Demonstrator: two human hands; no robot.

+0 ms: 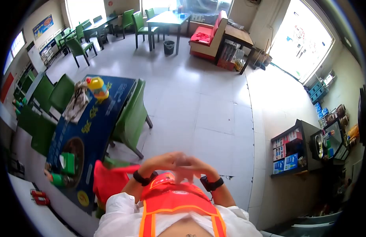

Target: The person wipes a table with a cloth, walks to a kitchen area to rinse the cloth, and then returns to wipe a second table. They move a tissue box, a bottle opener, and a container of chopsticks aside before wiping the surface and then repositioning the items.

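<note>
My left hand [163, 160] and my right hand [193, 166] meet in front of my body, just above the red apron [177, 201] with orange trim. Their fingers overlap and are smeared by motion, so whether anything lies between them cannot be made out. A black band [141, 178] is round my left wrist, and a dark watch [211, 183] round the right one. Red cloth [111, 181] hangs over a chair by my left arm. Nearby on the left stands a blue table [98, 132] with a yellow bottle [98, 87], a crumpled cloth [77, 104] and a green tissue box [68, 163].
A green chair [131, 122] stands at the blue table's near side. To the right is a dark shelf [287, 152] with boxes. Farther off are a pale table [169, 19], a black bin [169, 47], a red bench [208, 35] and a bright doorway [301, 39].
</note>
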